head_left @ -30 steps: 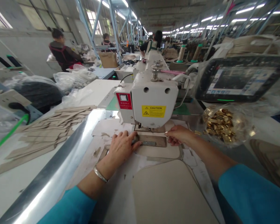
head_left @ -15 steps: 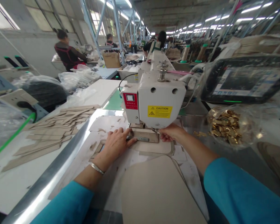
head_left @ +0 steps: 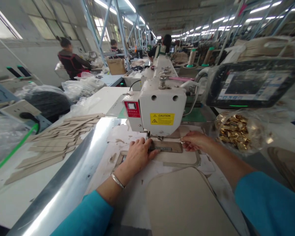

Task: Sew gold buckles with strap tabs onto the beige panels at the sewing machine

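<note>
- Beige panel (head_left: 179,158) lies flat beneath a brown plate (head_left: 176,146), just below the white machine head (head_left: 162,105). We take the plate as our dial's hub, twelve straight ahead.
- Step in hand, as we judge it: lining up small work at the plate, before any stitching. We see no sign of the needle's motion.
- Left hand (head_left: 138,154), nine o'clock: palm down, thumb and forefinger at the plate's left end, only a narrow gap between them. Whether they pinch it or merely press, we cannot tell.
- Right hand (head_left: 193,141), three o'clock: thumb and forefinger closed to a fine pinch on a small shiny piece (head_left: 182,142), apparently metal, just beside the plate's right end. Other fingers curl beneath; the piece's full shape is hidden from us.
- Next move, we reckon, calls for fine fingertip placing on the right, steady pressure on the left, and both hands clear of the needle area.
- Nearby: gold metal fittings (head_left: 236,132) in a clear bag, close to three o'clock; a screen (head_left: 245,85) at two; beige strips (head_left: 56,141) heaped at nine; a larger beige piece (head_left: 184,200) toward five, nearest us.
</note>
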